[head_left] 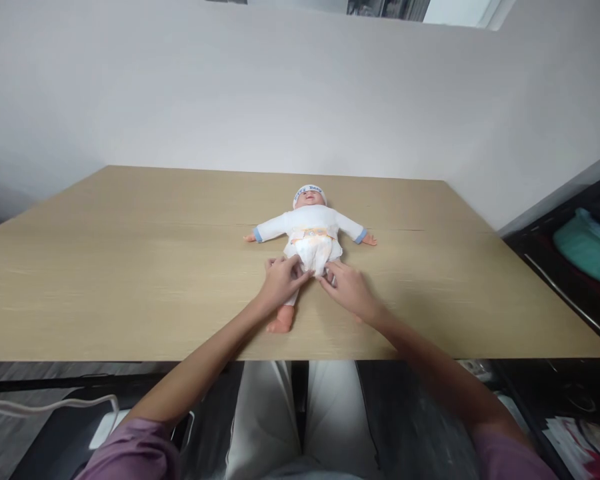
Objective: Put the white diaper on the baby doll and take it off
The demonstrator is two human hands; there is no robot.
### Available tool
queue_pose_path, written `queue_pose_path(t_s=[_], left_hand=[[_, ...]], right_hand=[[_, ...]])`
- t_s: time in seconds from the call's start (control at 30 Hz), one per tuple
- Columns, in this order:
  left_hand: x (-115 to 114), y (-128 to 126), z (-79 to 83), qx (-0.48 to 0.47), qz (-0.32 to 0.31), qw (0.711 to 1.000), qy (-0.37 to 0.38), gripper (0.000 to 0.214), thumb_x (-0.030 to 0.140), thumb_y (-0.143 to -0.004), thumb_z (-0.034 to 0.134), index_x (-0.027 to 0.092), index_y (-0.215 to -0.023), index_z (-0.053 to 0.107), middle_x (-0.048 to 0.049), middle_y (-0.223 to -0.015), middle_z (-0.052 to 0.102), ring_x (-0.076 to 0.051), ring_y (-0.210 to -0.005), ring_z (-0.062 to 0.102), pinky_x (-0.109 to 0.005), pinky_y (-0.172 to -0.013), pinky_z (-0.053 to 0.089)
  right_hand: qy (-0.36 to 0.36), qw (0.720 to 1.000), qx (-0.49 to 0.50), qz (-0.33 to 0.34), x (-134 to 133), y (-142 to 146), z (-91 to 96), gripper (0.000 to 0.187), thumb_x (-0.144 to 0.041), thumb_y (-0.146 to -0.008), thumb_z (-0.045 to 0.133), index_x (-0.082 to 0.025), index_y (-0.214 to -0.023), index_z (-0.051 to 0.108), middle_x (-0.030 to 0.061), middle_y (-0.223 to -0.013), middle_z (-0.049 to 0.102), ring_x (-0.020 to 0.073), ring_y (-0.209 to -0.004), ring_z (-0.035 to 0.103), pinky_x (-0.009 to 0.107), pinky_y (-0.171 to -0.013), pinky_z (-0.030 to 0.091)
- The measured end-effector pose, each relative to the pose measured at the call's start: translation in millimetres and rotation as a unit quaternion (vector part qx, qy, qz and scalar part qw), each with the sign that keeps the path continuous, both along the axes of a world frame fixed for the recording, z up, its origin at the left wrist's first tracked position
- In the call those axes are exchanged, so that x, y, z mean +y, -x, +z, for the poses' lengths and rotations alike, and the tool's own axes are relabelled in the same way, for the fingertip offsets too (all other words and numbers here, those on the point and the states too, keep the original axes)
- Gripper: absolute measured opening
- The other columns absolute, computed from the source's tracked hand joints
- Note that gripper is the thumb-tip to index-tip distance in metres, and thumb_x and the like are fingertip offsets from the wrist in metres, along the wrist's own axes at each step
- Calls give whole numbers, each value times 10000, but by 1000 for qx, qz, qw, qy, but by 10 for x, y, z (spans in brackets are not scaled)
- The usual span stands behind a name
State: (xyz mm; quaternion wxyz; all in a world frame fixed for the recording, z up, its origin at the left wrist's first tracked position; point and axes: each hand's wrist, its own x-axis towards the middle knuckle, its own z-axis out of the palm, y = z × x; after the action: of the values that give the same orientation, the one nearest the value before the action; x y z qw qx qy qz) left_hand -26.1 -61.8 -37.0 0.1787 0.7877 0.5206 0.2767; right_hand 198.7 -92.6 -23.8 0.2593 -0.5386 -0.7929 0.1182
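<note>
A baby doll (311,227) lies on its back on the wooden table (130,267), head away from me, arms spread. It wears a white top with blue cuffs, a headband and a white diaper (316,249). My left hand (281,280) pinches the white fabric at the doll's crotch from the left. My right hand (347,288) does the same from the right, fingers curled on the cloth. One bare doll foot (281,325) shows under my left wrist; the other leg is hidden by my right hand.
A plain white wall rises behind the table. A dark shelf (570,267) on the right holds folded teal cloth (587,248). A white cable (50,405) runs along the floor at the lower left. My white trousers show below the table's front edge.
</note>
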Motion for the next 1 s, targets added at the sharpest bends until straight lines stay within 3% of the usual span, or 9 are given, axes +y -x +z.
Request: queue_pose_path(t_s=[0.17, 0.27, 0.4, 0.53, 0.67, 0.77, 0.9, 1.0], left_hand=[[76, 69, -74, -40, -18, 999, -5, 340, 516, -1012, 661, 242, -819, 607, -32, -796, 700, -293, -931, 621, -452, -954, 412], [83, 97, -80, -84, -35, 996, -23, 278, 487, -1024, 640, 247, -886, 622, -60, -968, 698, -281, -998, 632, -423, -946, 487], [68, 103, -83, -126, -54, 989, -51, 206, 430, -1038, 651, 233, -977, 649, -105, -1228, 670, -282, -1181, 633, -420, -1070, 503], [72, 111, -92, -127, -72, 987, -62, 161, 376, -1049, 652, 227, -987, 648, -93, -1233, 697, -278, -1157, 626, -421, -1048, 486], [105, 126, -114, -129, -80, 988, -38, 155, 363, -1033, 664, 231, -957, 636, -36, -962, 687, -254, -968, 585, -398, -921, 470], [143, 124, -152, -194, -48, 980, 19, 231, 419, -966, 759, 231, -1008, 632, -10, -902, 637, -229, -900, 581, -361, -849, 479], [202, 93, -205, -355, -28, 927, 113, 455, 475, -848, 888, 236, -1058, 564, 1, -978, 657, -189, -899, 635, -316, -832, 512], [210, 75, -231, -427, -13, 892, 148, 564, 480, -763, 957, 240, -1055, 539, 2, -984, 676, -184, -926, 668, -309, -851, 533]], right_hand=[[-22, 999, -30, -22, 17, 136, -136, 81, -300, -1060, 657, -238, -1026, 698, 78, -1088, 725, 246, -890, 701, 345, -729, 484], [-34, 999, -17, -23, -17, 138, -176, 124, -321, -1070, 649, -242, -1140, 713, 110, -1227, 706, 282, -1015, 718, 386, -812, 544], [-39, 999, 24, -14, -70, 137, -174, 160, -331, -1059, 673, -244, -1189, 705, 131, -1347, 682, 326, -1207, 693, 463, -992, 574], [-32, 999, 40, -9, -74, 149, -162, 183, -328, -1051, 673, -233, -1207, 681, 136, -1401, 693, 347, -1268, 664, 496, -1062, 548], [-13, 998, 59, -15, -32, 155, -160, 174, -363, -1027, 685, -238, -1146, 662, 111, -1201, 761, 327, -1142, 699, 444, -963, 549], [18, 993, 100, -61, -1, 141, -151, 244, -413, -981, 723, -241, -1134, 641, 76, -1071, 776, 280, -925, 715, 393, -822, 533], [60, 973, 199, -100, 46, 77, -103, 348, -469, -938, 736, -252, -1173, 598, 40, -1078, 795, 191, -672, 631, 354, -704, 493], [60, 963, 233, -118, 78, 12, -52, 352, -515, -925, 756, -257, -1112, 608, 33, -1063, 817, 177, -648, 627, 354, -719, 497]])
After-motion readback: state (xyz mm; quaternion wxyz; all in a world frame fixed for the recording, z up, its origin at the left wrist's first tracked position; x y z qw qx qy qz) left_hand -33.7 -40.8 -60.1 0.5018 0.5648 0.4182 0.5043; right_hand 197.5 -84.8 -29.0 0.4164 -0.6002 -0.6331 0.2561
